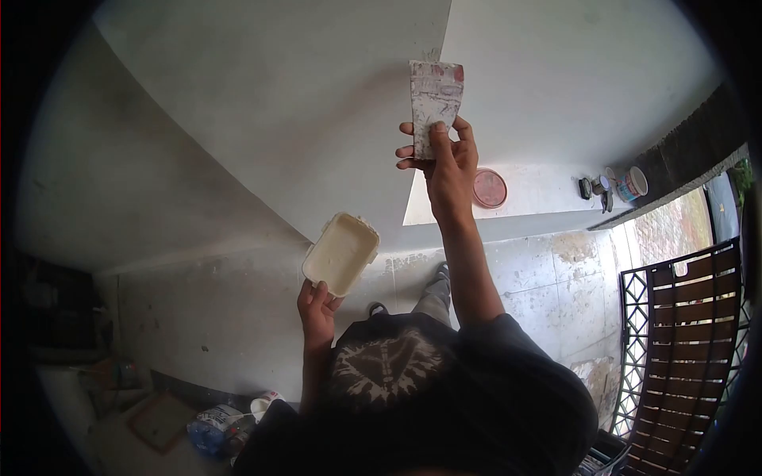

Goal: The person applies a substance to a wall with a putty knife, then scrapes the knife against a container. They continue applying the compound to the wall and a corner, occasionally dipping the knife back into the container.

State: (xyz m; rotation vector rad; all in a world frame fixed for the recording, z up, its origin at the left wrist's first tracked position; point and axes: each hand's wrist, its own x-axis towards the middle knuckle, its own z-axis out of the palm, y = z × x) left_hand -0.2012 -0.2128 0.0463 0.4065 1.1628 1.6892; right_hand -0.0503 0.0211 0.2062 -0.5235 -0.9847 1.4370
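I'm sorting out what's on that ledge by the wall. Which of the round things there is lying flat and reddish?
The red round lid, lying flat just right of the right hand; the small paint cans sit farther right, whitish and bunched near the ledge's end.

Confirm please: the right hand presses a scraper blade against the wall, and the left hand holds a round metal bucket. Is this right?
Not quite. In the head view, the left hand holds a rectangular cream tray, not a round metal bucket. The right hand does press the scraper blade against the wall.
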